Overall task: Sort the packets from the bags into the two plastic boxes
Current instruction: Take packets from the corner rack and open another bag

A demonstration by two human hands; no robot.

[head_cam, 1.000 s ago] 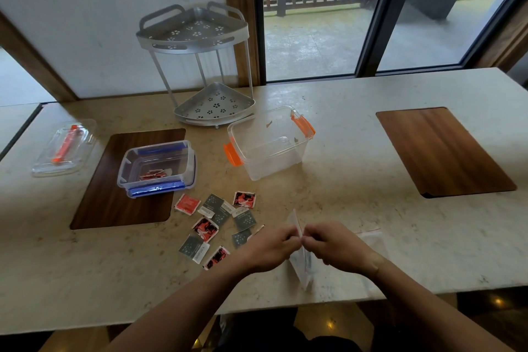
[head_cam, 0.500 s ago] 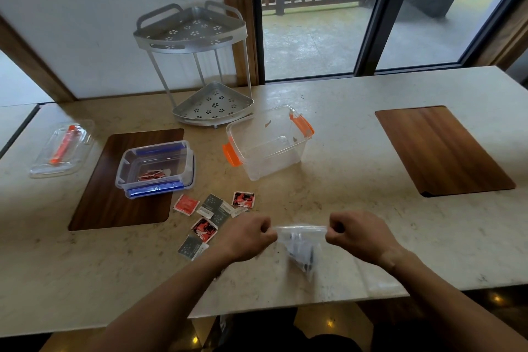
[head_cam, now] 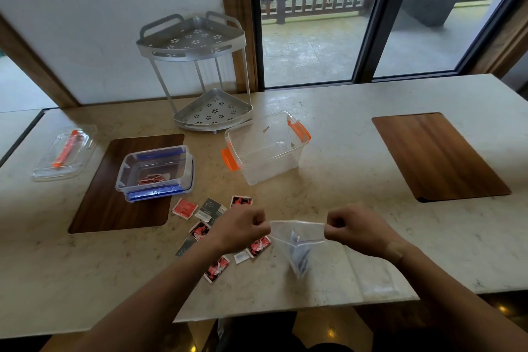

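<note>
A clear zip bag (head_cam: 297, 246) with dark packets inside hangs above the table, its mouth pulled wide. My left hand (head_cam: 240, 227) pinches the bag's left corner and my right hand (head_cam: 353, 227) pinches its right corner. Several red and grey packets (head_cam: 211, 210) lie scattered on the table under and left of my left hand. The blue-clipped plastic box (head_cam: 155, 170) holds a few red packets. Behind the bag stands the orange-clipped plastic box (head_cam: 265, 148), nearly empty. A second, flat clear bag (head_cam: 371, 274) lies on the table under my right forearm.
A grey two-tier corner rack (head_cam: 200, 74) stands at the back. A clear lid with an orange handle (head_cam: 64, 153) lies far left. Two wooden mats lie on the table, one (head_cam: 114, 200) under the blue box and one (head_cam: 437, 156) at the right. The table edge runs just below my wrists.
My hands were together at the bag's top a second ago. They have drawn apart sideways, pulling the bag's mouth wide, and lifted it slightly away from me.
</note>
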